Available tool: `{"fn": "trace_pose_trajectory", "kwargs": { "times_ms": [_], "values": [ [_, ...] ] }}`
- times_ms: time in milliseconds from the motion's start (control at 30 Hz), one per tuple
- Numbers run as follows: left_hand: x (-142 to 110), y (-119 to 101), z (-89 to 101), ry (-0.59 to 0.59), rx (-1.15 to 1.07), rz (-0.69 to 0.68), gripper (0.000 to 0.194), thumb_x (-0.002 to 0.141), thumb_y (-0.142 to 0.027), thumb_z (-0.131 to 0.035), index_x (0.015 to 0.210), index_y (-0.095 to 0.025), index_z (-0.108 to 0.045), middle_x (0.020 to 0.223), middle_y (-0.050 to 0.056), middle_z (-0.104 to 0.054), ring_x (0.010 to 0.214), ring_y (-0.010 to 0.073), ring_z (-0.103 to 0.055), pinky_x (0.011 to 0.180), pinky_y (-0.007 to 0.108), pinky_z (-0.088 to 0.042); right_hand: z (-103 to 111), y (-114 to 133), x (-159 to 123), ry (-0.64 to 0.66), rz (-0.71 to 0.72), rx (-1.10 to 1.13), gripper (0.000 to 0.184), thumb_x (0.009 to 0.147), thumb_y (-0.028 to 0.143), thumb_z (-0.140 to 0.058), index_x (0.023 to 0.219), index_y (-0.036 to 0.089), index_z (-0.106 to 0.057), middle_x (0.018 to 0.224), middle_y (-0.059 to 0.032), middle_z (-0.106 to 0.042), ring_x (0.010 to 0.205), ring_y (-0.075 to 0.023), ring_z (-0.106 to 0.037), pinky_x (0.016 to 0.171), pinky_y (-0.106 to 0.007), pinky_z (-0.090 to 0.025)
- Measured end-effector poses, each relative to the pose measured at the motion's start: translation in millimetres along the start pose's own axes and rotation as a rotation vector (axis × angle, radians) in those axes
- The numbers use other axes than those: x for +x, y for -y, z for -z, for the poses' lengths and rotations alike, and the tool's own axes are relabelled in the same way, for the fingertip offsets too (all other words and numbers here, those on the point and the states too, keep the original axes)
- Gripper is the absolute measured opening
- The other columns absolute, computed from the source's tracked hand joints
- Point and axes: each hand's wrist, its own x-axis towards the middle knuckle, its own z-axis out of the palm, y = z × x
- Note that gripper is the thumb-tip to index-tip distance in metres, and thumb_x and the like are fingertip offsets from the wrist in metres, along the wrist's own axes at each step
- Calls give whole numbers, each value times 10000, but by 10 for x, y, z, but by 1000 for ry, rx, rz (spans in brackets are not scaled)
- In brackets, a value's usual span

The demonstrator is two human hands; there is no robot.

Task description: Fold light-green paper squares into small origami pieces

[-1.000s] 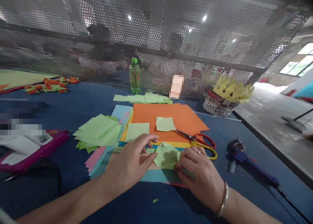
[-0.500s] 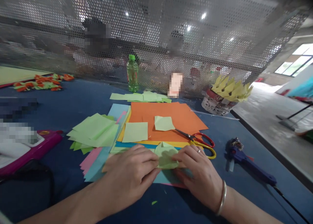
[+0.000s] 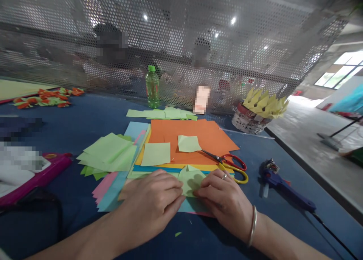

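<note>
A small light green paper (image 3: pixel 190 180), partly folded with a little peak at its top, lies at the front of the coloured sheets. My left hand (image 3: pixel 163 195) pinches its left edge, fingers closed. Its right edge is gripped by my right hand (image 3: pixel 222 193), which wears a ring and a bracelet. Beyond them, two small green squares rest on the stack: a left square (image 3: pixel 155 154) and a right square (image 3: pixel 189 143). Scissors (image 3: pixel 224 161) with red and yellow handles lie just past my right hand, blades pointing left over the orange paper (image 3: pixel 210 133).
Loose green sheets (image 3: pixel 109 154) fan out at the left, near a magenta-edged device (image 3: pixel 56 173). A glue gun (image 3: pixel 286 188) with its cord lies at the right. A green bottle (image 3: pixel 153 87) and a pot of yellow paper leaves (image 3: pixel 251 118) stand before the perforated metal screen (image 3: pixel 170 33).
My right hand has shifted slightly left along the green paper, its fingertips closer to the left hand. The left hand keeps its hold. The whole view has moved a little.
</note>
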Motion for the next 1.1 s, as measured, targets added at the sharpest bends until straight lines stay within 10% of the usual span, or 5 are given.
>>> {"fn": "trace_pose_trajectory", "kwargs": {
  "times_ms": [1100],
  "values": [
    [-20, -56, -11, 38, -50, -40, 207, 1001, -195, -504, 1036, -205, -708, 1011, 37, -759, 887, 213, -697, 842, 392, -516, -26, 1, -22, 20, -32, -6, 127, 922, 160, -620, 938, 252, -705, 872, -6, -676, 841, -184, -533, 787, -340, -393]
  ]
}}
